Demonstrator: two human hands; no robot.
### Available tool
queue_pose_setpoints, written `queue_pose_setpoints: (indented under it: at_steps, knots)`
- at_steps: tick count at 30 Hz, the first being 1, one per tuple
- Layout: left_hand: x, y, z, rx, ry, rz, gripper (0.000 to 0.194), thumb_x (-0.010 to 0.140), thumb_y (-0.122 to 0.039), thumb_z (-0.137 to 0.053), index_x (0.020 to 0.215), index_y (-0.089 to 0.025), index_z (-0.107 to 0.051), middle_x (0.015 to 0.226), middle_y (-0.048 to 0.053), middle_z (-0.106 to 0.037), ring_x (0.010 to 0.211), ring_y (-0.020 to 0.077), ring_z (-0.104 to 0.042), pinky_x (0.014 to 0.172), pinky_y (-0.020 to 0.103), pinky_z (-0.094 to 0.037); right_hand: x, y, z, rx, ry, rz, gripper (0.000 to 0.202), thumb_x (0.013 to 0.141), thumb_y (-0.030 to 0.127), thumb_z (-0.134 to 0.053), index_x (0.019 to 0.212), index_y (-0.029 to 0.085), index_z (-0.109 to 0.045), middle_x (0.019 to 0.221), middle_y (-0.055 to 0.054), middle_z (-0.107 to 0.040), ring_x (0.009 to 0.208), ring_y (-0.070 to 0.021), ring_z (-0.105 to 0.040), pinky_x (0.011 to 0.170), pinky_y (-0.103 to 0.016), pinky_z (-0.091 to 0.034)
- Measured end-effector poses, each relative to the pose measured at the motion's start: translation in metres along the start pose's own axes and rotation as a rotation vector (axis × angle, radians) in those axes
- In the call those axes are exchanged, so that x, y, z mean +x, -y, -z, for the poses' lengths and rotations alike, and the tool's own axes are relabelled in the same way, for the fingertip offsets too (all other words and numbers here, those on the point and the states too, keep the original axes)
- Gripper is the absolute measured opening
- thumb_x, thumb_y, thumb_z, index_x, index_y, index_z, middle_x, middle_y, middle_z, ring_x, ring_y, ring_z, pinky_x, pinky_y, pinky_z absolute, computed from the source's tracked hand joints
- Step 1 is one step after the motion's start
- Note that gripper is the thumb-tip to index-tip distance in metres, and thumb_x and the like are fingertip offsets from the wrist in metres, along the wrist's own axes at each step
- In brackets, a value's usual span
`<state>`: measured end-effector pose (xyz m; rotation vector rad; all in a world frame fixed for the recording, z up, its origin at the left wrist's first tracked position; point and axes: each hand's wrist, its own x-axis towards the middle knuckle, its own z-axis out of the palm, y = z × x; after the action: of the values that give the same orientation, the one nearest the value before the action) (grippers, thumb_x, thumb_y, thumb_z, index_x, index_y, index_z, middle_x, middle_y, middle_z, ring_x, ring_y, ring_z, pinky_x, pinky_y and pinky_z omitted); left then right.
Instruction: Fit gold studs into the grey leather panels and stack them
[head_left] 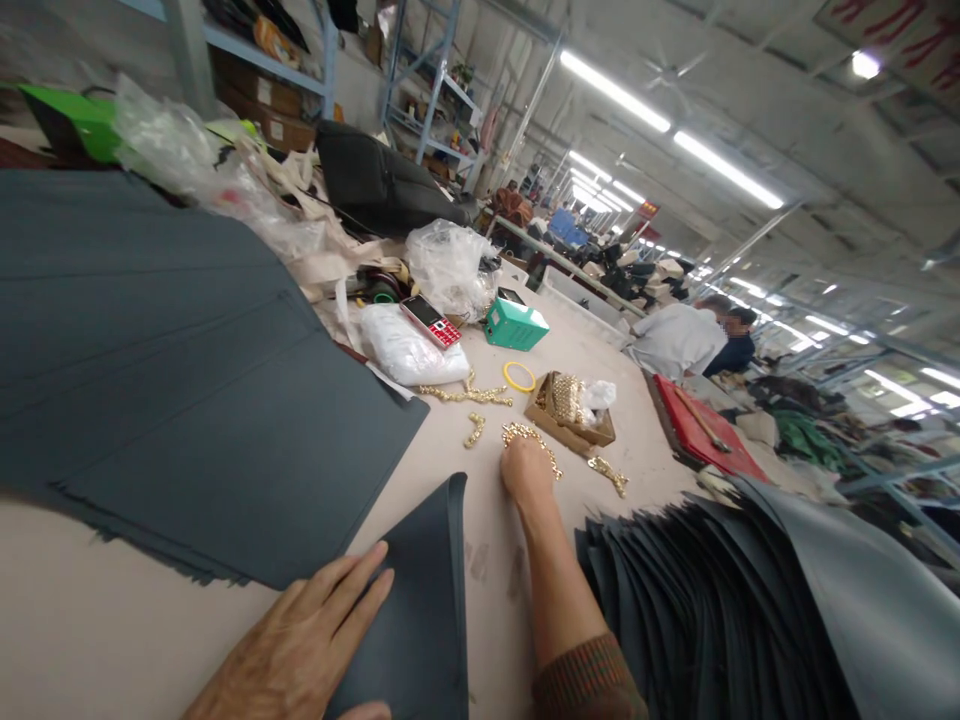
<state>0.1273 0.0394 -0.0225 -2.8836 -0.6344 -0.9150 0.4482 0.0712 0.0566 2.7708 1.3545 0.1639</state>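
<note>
Here, two hands [300, 640] [527, 468], one yellow ring [508, 380].

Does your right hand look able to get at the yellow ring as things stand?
Probably yes: the yellow ring lies uncovered just beyond the right hand, with only some low gold pieces between.

Left hand [300, 630] flat; right hand [527, 472] extended forward.

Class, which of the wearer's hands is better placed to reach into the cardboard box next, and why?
Probably the right hand: it is at the gold pieces just beside the cardboard box. The left hand lies flat on the dark sheet, farther from the box.
</note>
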Motion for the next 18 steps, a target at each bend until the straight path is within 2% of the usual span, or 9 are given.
queue_pose_setpoints:
  at_steps: [5,9,11,13,15,18]
  knots:
    - [0.009,-0.007,0.018,0.029,0.083,0.058,0.073,0.075,-0.054,-0.069,0.139,-0.022,-0.051,0.149,0.004,-0.043,0.123,0.0255,-0.054,0.095,0.036,-0.045,0.001,0.000,0.001,-0.020,0.032,-0.048,0.030,0.087,0.009,-0.045,0.099,0.004,-0.072,0.104,-0.025,-0.069,0.100,-0.0320,-0.066,0.086,-0.037,-0.047]
    - [0.009,-0.011,0.021,-0.038,0.175,0.099,0.072,0.078,-0.049,-0.068,0.142,-0.023,-0.047,0.151,0.006,-0.040,0.126,0.0278,-0.052,0.097,0.040,-0.047,-0.001,-0.006,0.009,0.037,0.028,-0.095,0.029,0.082,0.008,-0.048,0.096,0.000,-0.071,0.101,-0.029,-0.069,0.099,-0.0340,-0.067,0.085,-0.038,-0.048]
    - [0.009,-0.013,0.021,-0.086,0.234,0.133,0.070,0.080,-0.045,-0.067,0.142,-0.023,-0.047,0.151,0.007,-0.040,0.129,0.0299,-0.050,0.099,0.044,-0.046,-0.006,-0.008,0.018,0.110,0.019,-0.079,0.026,0.081,0.010,-0.049,0.089,0.004,-0.073,0.097,-0.025,-0.071,0.097,-0.0322,-0.067,0.084,-0.036,-0.047]
    - [0.010,-0.014,0.022,-0.143,0.294,0.167,0.067,0.081,-0.042,-0.066,0.142,-0.021,-0.047,0.150,0.008,-0.042,0.131,0.0315,-0.047,0.101,0.047,-0.043,-0.019,-0.006,0.027,0.220,0.016,-0.033,0.026,0.083,0.017,-0.048,0.087,0.010,-0.072,0.092,-0.017,-0.073,0.093,-0.0275,-0.068,0.081,-0.031,-0.049]
    - [0.012,-0.015,0.023,-0.211,0.339,0.189,0.065,0.085,-0.047,-0.062,0.142,-0.019,-0.046,0.150,0.009,-0.042,0.132,0.0314,-0.044,0.103,0.048,-0.041,-0.041,0.003,0.034,0.345,0.033,0.027,0.031,0.089,0.028,-0.045,0.094,0.013,-0.071,0.088,-0.010,-0.073,0.086,-0.0217,-0.069,0.075,-0.027,-0.051]
    - [0.014,-0.015,0.026,-0.288,0.341,0.204,0.064,0.091,-0.056,-0.052,0.142,-0.018,-0.047,0.148,0.008,-0.046,0.132,0.0297,-0.043,0.105,0.046,-0.037,-0.082,0.027,0.033,0.629,0.161,0.153,0.038,0.090,0.043,-0.046,0.100,0.014,-0.068,0.081,-0.005,-0.071,0.072,-0.0164,-0.068,0.065,-0.023,-0.053]
